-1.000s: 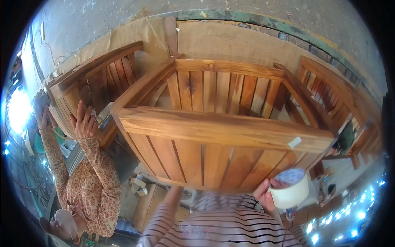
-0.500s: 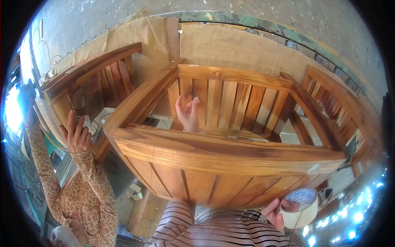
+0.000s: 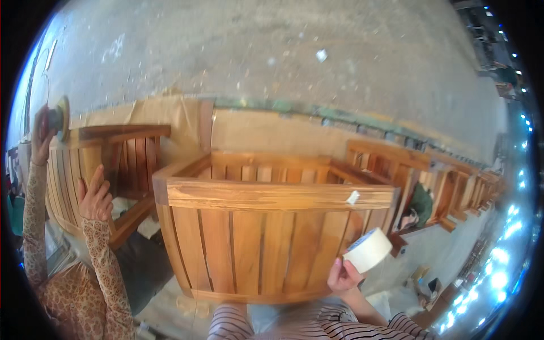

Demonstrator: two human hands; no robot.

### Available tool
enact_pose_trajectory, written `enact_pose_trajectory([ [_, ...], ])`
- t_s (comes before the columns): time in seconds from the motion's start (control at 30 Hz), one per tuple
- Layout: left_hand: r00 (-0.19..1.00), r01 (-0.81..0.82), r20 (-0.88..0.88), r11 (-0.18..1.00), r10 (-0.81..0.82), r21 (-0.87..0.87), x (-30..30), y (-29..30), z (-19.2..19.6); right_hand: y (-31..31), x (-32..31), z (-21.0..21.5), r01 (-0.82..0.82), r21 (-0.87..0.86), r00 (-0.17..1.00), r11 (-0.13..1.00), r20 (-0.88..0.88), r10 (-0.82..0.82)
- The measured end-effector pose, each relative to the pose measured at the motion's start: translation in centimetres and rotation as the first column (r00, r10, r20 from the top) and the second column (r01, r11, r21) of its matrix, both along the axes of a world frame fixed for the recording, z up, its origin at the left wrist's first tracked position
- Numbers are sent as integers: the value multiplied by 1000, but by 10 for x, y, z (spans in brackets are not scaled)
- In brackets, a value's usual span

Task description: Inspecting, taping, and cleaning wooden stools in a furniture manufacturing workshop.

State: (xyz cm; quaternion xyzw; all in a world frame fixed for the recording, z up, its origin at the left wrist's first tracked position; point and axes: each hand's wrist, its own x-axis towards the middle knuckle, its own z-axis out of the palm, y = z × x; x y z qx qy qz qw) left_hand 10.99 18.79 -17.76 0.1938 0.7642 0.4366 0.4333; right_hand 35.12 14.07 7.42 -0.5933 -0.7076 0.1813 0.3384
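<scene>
A wide roll of cream masking tape (image 3: 371, 251) is in my right hand (image 3: 344, 276), its fingers pinching the lower left edge. The hand is in front of the slatted side of a brown wooden bench frame (image 3: 246, 249), close to its right end. A small pale piece of tape (image 3: 353, 197) sticks to the frame's top rail, above the roll. My left hand is out of the picture.
To the left, a co-worker in patterned sleeves (image 3: 99, 243) holds a sander-like tool (image 3: 59, 119) by another wooden frame (image 3: 127, 164). More wooden frames (image 3: 391, 158) stand in a row at the right, with a person in green (image 3: 419, 204) among them. Brown cloth (image 3: 272, 133) lies behind.
The view has tilted up and shows more floor. My left hand, which was inside the frame holding a small pale bit, has left the picture. My right hand has raised and turned the tape roll.
</scene>
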Motion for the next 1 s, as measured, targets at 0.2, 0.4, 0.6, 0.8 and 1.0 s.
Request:
enact_pose_trajectory([
  [0.2, 867, 497, -103, 830, -487, 253, -7, -261, 1, 30, 1, 25, 41, 162, 984, 986, 166, -69],
  [0.4, 551, 819, -469, 555, -690, 147, -10, -214, 21, 10, -3, 83, 114, 46, 973, 992, -205, -102],
  [0.6, 345, 822, 537, 524, -770, 223, 46, -176, 272, 2, 76, 151, -129, 131, 983, 983, -113, 145],
  [0.8, 130, 329, -19, 25, -991, 944, 125, -219, 612, 4, 104, 264, -324, 162, 941, 932, -45, 335],
  [1.0, -639, 135, -203, -368, -742, 920, 164, -304, 648, -97, 133, 342, -255, 310, 956, 916, -64, 288],
])
